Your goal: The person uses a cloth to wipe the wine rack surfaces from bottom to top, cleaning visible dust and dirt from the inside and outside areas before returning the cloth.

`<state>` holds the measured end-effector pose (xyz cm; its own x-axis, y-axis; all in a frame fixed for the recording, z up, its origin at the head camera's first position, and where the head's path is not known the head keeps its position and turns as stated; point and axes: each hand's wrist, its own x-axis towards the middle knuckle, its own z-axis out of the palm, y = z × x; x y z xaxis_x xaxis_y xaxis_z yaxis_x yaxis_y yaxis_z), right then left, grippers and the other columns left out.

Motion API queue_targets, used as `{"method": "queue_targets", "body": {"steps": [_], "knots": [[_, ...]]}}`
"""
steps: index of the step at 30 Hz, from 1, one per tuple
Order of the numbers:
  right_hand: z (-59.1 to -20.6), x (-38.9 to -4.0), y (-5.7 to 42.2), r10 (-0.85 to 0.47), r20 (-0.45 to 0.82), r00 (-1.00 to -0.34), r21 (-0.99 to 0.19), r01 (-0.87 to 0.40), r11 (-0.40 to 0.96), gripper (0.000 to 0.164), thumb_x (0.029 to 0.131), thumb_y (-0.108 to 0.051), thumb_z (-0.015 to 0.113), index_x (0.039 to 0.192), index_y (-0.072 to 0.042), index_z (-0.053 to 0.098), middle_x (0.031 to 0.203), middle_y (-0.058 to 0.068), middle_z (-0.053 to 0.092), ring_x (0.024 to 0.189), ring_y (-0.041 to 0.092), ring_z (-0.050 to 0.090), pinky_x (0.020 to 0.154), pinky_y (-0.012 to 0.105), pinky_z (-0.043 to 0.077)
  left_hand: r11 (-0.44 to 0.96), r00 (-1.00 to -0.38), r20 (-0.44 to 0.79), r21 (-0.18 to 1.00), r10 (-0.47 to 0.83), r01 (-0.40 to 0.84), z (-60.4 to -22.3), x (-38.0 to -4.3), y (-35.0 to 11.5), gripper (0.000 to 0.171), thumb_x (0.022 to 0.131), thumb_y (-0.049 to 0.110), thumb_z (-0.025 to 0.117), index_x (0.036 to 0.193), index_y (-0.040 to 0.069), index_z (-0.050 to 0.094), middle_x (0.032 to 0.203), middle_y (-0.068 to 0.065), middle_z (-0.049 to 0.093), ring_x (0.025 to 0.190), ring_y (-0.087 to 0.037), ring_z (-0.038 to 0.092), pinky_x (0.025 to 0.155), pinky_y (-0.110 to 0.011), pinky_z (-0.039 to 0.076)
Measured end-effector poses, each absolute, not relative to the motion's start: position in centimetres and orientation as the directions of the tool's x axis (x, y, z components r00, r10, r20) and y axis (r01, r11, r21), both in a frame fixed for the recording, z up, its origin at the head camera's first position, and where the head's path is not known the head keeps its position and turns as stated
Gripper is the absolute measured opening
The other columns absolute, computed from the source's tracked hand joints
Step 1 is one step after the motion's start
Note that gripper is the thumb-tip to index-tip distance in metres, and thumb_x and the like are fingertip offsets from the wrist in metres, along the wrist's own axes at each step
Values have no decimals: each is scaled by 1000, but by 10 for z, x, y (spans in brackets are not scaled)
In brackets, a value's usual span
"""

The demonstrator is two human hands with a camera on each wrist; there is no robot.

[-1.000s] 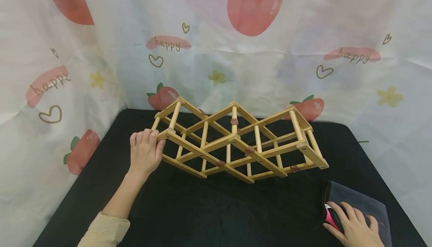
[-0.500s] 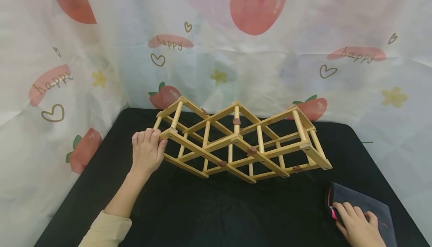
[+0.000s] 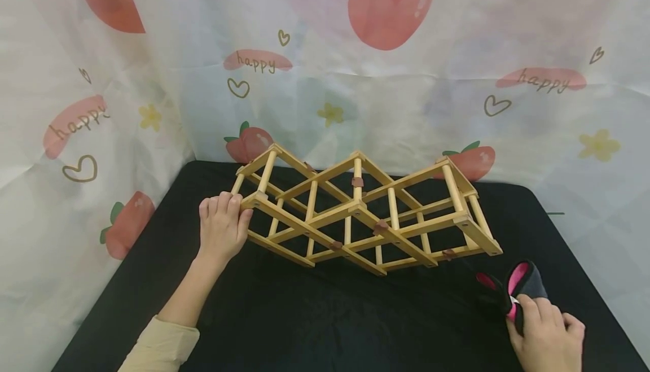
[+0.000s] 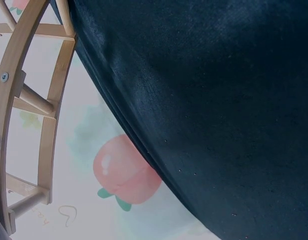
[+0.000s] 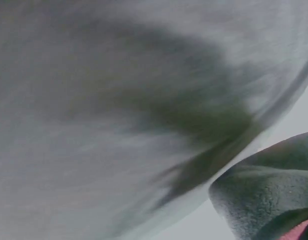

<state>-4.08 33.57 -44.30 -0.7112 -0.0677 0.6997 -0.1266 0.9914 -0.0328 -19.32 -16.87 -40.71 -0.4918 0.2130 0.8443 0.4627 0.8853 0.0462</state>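
Observation:
A folding wooden wine rack of pale slats and dowels stands on the black-covered table. My left hand grips its left front corner, fingers over the top and thumb along the front. In the left wrist view, slats of the rack fill the left side; the hand is not seen there. At the right, my right hand holds a bunched dark grey cloth with black edges and pink inner parts. That cloth shows soft and folded in the right wrist view, partly blurred. The hand hides much of it.
The black table cover runs under the rack and both arms. A white curtain printed with fruit, hearts and "happy" hangs behind and at the sides. Small brown patches sit on several rack slats and dowels.
The grey cloth lay flat under my right hand; now that hand has gathered and raised it, and its pink parts show. My left hand stays on the rack. The view shifts slightly.

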Motion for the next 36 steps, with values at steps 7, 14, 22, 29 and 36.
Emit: {"method": "queue_targets", "body": {"steps": [7,14,22,29,36], "knots": [[-432,-46,314,-80,845,-529,-22,-184,983,52,93,-40,29,86,8,47,70,26,44,60,41,41,62,56,26,886,-493,844,48,211,461,-407,-193,-169,46,98,43,24,91,2,43,81,-12,37,72,-31,32,71,-46,25],[-428,-54,294,33,945,-324,-93,-172,981,46,89,-37,38,81,8,45,66,28,41,56,42,37,60,56,22,885,-492,845,48,210,462,-407,-193,-169,45,98,43,24,91,2,42,80,-12,37,72,-30,32,71,-46,25],[-409,-61,259,206,972,-114,-224,-173,959,39,79,-29,46,77,9,45,63,29,39,54,43,29,61,55,17,881,-489,848,57,206,469,-407,-193,-169,45,98,42,25,89,1,43,79,-13,37,72,-31,33,69,-46,26],[-397,-64,243,310,948,-71,-318,-180,931,32,71,-19,48,78,11,46,67,30,41,60,48,26,66,51,21,883,-507,837,65,205,466,-407,-193,-168,46,97,44,24,90,3,43,81,-12,38,72,-30,33,72,-46,25],[-392,-68,246,421,907,27,-410,-180,894,31,66,-19,48,76,11,45,67,31,42,64,46,27,81,31,21,884,-498,843,63,201,463,-407,-194,-168,45,97,44,25,90,3,43,81,-12,38,73,-31,33,72,-46,25]]}}
